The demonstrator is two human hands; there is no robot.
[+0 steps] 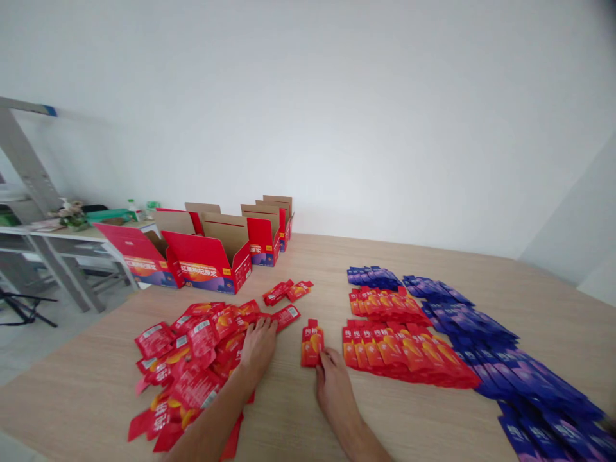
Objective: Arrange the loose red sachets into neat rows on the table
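Observation:
A loose pile of red pouches [192, 359] lies on the left of the wooden table. My left hand [260, 343] rests at the pile's right edge, its fingers bent over a pouch [287, 316]; what they grip, if anything, is hidden. Near the middle, my right hand [332, 375] pinches the lower right edge of a single red-orange pouch [312, 344], which lies face up and upright to the view. To its right, red-orange pouches [399, 350] overlap in a neat fanned row, with a second such row [385, 303] behind.
Rows of blue-purple pouches [520, 372] run down the right side. Open red cardboard boxes [206, 263] stand at the back left. A few red pouches [279, 292] lie between boxes and pile. A white wall rises behind the table [317, 256]; another table [86, 234] stands far left.

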